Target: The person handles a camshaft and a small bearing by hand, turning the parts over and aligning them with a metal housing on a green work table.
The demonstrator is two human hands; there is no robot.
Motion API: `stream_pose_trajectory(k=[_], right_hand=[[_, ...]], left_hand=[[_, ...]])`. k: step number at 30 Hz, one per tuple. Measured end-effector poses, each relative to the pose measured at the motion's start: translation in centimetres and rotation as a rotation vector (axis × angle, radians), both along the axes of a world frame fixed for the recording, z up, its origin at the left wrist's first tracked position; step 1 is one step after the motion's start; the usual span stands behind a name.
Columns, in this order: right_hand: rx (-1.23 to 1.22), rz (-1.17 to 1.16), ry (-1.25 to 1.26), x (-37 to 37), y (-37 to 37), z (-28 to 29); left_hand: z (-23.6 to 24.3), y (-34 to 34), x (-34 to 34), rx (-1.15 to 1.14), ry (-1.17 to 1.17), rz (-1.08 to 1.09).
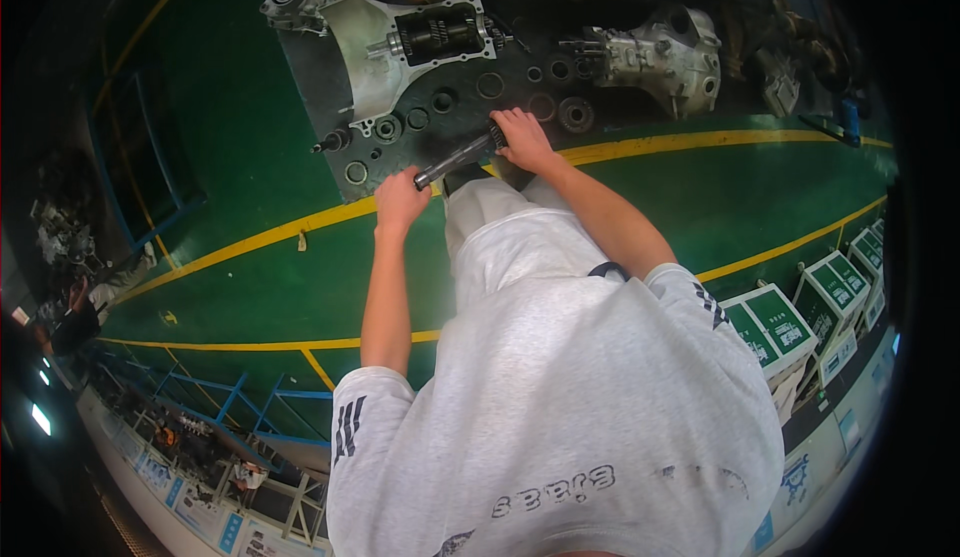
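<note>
A metal gear shaft (458, 159) is held crosswise in front of me, over the near edge of the dark workbench (325, 107). My left hand (402, 200) is closed round its lower left end. At the other end, by the toothed gear, my right hand (522, 141) grips it; the fingers partly hide the gear. Beyond the hands lie several loose rings and gears, among them a bearing (387, 130) and a thick gear (576, 115). A shorter shaft (333, 141) rests near the bench's left corner.
An opened gearbox housing (372, 42) with gears inside lies at the back left. Another gearbox casing (668, 65) sits to the right. Green floor with yellow lines (340, 215) surrounds the bench. Green-and-white boxes (768, 332) stand at right, blue frames (240, 397) behind left.
</note>
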State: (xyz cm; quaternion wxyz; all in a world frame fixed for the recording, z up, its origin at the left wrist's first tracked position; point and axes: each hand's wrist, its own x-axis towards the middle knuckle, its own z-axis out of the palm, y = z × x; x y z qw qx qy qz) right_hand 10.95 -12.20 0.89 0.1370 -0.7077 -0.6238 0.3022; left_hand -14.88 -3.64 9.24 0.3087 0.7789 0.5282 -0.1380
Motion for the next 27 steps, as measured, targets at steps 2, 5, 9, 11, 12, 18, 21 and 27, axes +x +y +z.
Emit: stream_pose_trajectory(k=[2,5,9,11,12,18,21,27], right_hand=[[0.005,-0.02,-0.012,0.1,-0.2,-0.3],[0.035,-0.043,-0.037,0.6,-0.4,-0.4],[0.062,-0.064,-0.048,0.8,-0.8,-0.9],[0.066,-0.086,-0.09,0.8,-0.9,-1.0],[0.062,-0.059,-0.137,0.6,-0.6,-0.6],[-0.058,-0.032,-0.34,-0.8,0.9,-0.5],[-0.13,-0.041,-0.409,-1.2,1.2,-1.2],[-0.127,-0.134,-0.171,-0.1,2.5,0.5]], left_hand=[[0.3,-0.1,-0.6,0.019,0.006,0.021],[1.1,0.0,-1.5,0.02,0.002,0.051],[1.7,0.4,-2.2,-0.011,0.062,0.077],[2.1,0.6,-2.3,-0.019,0.072,0.131],[2.1,0.6,-2.5,-0.02,0.072,0.133],[1.9,0.9,-2.6,-0.02,0.07,0.212],[2.0,1.2,-2.2,-0.026,0.062,0.204],[2.1,1.7,-1.3,-0.037,0.039,0.193]])
